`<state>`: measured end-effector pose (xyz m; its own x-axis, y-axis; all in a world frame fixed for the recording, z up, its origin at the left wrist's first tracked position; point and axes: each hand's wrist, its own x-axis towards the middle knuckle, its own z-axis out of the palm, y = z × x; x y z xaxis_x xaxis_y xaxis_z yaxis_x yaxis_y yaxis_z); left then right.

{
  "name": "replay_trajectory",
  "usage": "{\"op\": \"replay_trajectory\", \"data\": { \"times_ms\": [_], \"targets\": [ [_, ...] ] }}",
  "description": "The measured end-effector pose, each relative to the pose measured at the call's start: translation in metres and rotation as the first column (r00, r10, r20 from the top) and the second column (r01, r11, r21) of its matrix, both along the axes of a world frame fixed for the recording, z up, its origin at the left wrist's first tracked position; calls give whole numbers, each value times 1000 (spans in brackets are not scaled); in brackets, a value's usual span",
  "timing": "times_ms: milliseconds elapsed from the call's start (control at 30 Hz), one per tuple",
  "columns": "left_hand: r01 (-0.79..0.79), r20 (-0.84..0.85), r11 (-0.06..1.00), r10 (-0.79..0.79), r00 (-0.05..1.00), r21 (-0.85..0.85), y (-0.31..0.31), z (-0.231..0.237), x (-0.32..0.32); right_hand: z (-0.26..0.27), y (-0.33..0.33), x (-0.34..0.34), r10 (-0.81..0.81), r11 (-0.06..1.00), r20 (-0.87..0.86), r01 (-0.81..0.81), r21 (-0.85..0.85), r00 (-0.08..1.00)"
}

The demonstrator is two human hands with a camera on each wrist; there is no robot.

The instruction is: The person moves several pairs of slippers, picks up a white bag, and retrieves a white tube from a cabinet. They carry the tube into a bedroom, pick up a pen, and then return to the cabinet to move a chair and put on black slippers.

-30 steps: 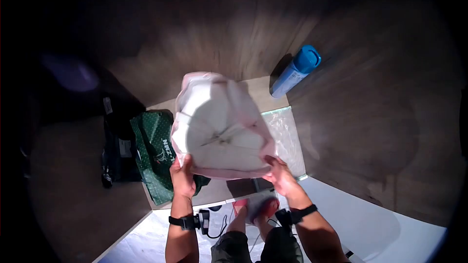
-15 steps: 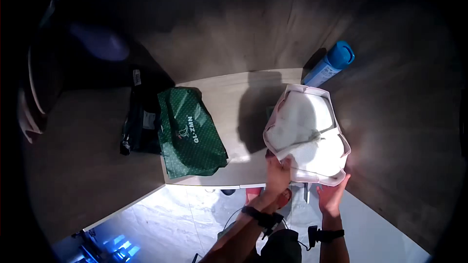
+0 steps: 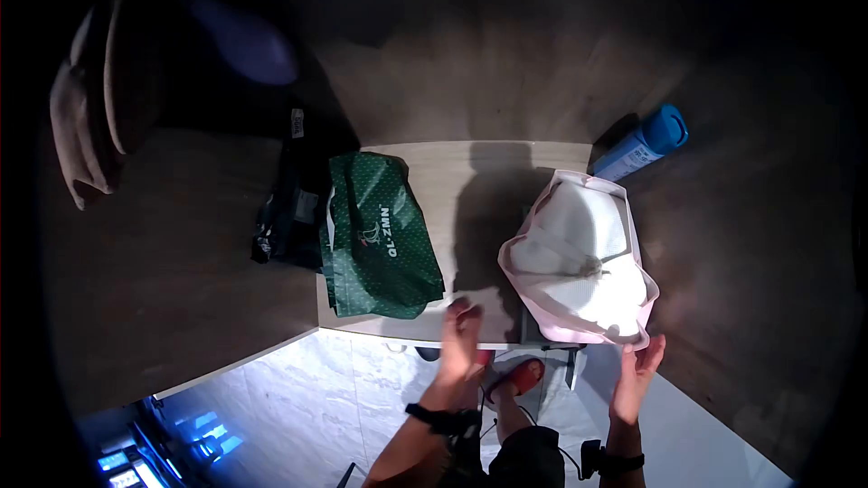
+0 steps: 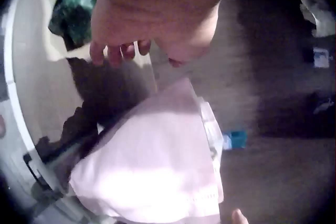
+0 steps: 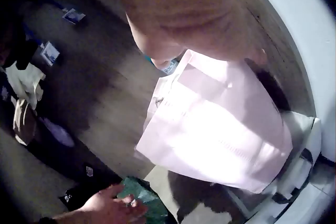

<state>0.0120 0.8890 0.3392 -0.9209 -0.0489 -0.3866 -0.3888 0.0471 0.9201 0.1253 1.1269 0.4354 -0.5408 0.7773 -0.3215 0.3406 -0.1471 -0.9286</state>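
A pink bag [image 3: 579, 330] with white contents stands at the right end of the wooden shelf. My right hand [image 3: 636, 381] is at its front right corner, thumb at the rim and fingers straight. My left hand [image 3: 460, 340] is off the bag, over the shelf's front edge, with nothing in it. To its left lies a green bag [image 3: 384, 253] with white lettering. In the left wrist view the pink bag [image 4: 152, 166] sits below the left hand [image 4: 157, 19]; in the right wrist view the right hand [image 5: 194, 29] is against the pink bag [image 5: 220, 124].
A blue-capped can [image 3: 644, 143] stands in the back right corner. Dark packages [image 3: 294, 208] lie left of the green bag. Brown items [image 3: 95, 108] hang at the far left. Wooden walls enclose the shelf [image 3: 452, 158], and a pale tiled floor [image 3: 307, 398] lies in front.
The pink bag has moved from the middle to the right end and down onto the shelf. My left hand has let go of it and moved left. The view has shifted too.
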Motion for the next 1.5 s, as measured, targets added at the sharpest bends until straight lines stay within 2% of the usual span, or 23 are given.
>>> {"op": "replay_trajectory", "data": {
  "times_ms": [33, 67, 100, 133, 167, 200, 267, 367, 433, 567, 633, 667, 800, 867, 933, 967, 1000, 1067, 1200, 1300, 1333, 1400, 1500],
  "targets": [
    [-108, 207, 975, 67, 976, 192, -29, -4, 4, 1, -1, 0, 11, 999, 14, -12, 30, 1000],
    [-131, 286, 987, 100, 953, 92, -50, 14, 4, 3, -2, 1, 21, 998, 30, -22, 59, 999],
    [-288, 442, 950, 208, 873, 123, -65, 35, 4, 4, -2, 0, 20, 998, 14, -21, 63, 1000],
    [-363, 387, 922, 288, 876, 135, -92, 15, 14, 5, -4, 0, 18, 998, -4, -18, 66, 1000],
    [-251, 378, 963, 199, 904, 94, -109, -2, 23, 5, -6, 1, 17, 998, -20, -15, 68, 1000],
    [-466, 550, 880, 344, 761, 93, -144, 9, 19, 4, -7, 6, 53, 996, -24, -51, 80, 998],
    [-655, 634, 730, 415, 653, 196, -177, 17, 0, 3, -7, 16, 126, 987, -33, -122, 109, 991],
    [-708, 624, 689, 487, 611, 155, -190, 21, -43, 16, -16, 19, 80, 996, 2, -80, 39, 997],
    [-456, 569, 834, 221, 792, 310, -203, 7, -68, 12, -14, 28, 129, 990, 19, -130, 59, 991],
    [-341, 419, 939, 292, 860, 45, -157, 21, -82, -3, -16, 43, 145, 988, 45, -148, 53, 988],
    [-295, 174, 955, 285, 942, 36, -141, 2, -66, 3, -23, 41, 147, 989, 67, -147, 1, 987],
    [-161, -44, 972, 156, 987, -169, -133, 5, -57, 5, -29, 39, 146, 989, 76, -145, -24, 986],
    [65, -55, 917, -95, 994, -393, -82, 67, -23, 0, -49, 37, 268, 952, 21, -261, -160, 963],
    [124, -148, 850, -229, 962, -512, -77, 49, 0, -4, -58, 27, 524, 850, 62, -526, 21, 849],
    [108, -38, 915, -133, 990, -389, -73, 43, 13, 0, -70, 11, 635, 771, 85, -637, 1, 768],
    [87, 49, 953, -76, 996, -291, -72, 49, 15, 12, -78, -8, 629, 776, 83, -616, -135, 773],
    [130, -10, 913, -146, 989, -386, -72, 51, 17, 19, -84, -23, 622, 766, 83, -583, -270, 779],
    [187, -101, 801, -294, 951, -569, -75, 56, 24, 6, -96, -40, 685, 727, 89, -671, -143, 723],
    [221, -271, 728, -493, 827, -649, -67, 74, 31, 9, -129, -91, 708, 648, 176, -728, 222, 684],
    [240, -295, 697, -554, 779, -676, -68, 65, 46, -1, -144, -123, 617, 637, 279, -675, 372, 736],
    [182, -295, 738, -465, 835, -649, -66, 64, 51, -14, -140, -122, 627, 668, 293, -691, 275, 722],
    [162, -101, 901, -219, 970, -403, -71, 60, 57, -44, -125, -118, 650, 709, 315, -701, 75, 692],
    [-75, 18, 995, 76, 997, -66, -79, 53, 54, -60, -107, -95, 635, 711, 321, -694, 112, 703]
  ]
}}
